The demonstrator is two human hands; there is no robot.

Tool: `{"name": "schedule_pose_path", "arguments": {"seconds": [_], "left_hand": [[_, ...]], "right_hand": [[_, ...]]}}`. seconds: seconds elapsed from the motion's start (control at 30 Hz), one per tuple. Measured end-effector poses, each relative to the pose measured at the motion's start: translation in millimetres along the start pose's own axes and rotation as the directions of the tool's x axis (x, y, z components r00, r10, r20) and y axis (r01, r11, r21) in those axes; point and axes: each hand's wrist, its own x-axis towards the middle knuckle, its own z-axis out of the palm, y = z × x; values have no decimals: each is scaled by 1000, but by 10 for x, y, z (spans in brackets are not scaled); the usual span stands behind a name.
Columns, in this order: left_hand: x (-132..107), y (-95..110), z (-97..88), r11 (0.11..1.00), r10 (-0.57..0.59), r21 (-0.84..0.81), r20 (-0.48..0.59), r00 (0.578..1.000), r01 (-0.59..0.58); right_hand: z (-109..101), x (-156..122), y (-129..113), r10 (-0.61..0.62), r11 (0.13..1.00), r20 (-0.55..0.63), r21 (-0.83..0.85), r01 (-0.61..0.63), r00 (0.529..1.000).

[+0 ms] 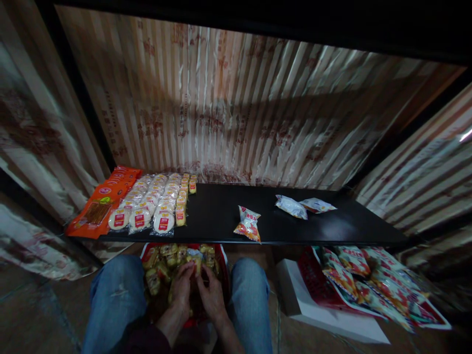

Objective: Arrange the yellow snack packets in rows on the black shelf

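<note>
Low between my knees, my left hand and my right hand meet over a red basket of small yellow wrapped snack cakes. One small wrapped cake is pinched between the fingertips of both hands. My palms and some fingers are hidden from above. Ahead, on the black shelf, a row of small yellow wrapped cakes stands beside rows of round white wrapped crackers.
Orange snack packets lie at the shelf's left end. A red-and-white snack bag lies near the front edge, with two silvery bags farther right. Another basket of snack bags rests on a white box at right.
</note>
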Motion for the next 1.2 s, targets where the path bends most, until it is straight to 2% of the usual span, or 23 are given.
{"name": "schedule_pose_path", "arguments": {"seconds": [0.13,0.23,0.37,0.47,0.67,0.93,1.2], "left_hand": [[-81,54,-11,994,81,68,31,996,-83],[-103,73,-27,987,114,105,51,992,-119],[-95,104,-38,951,185,233,102,978,-204],[-83,127,-24,906,263,308,131,956,-291],[-91,133,-11,828,402,340,193,895,-446],[-113,227,13,792,449,337,246,859,-510],[-113,389,117,752,491,346,275,827,-562]], "right_hand": [[12,20,14,-16,998,-4,53,16,1000],[16,47,29,29,996,-59,91,-23,998],[17,74,25,43,988,-96,150,-28,994],[24,72,-30,19,986,-102,168,-2,995],[24,34,-205,-9,989,-41,150,15,999],[30,60,-308,-37,991,-68,123,45,997],[13,187,-434,-70,992,-93,103,80,993]]}}
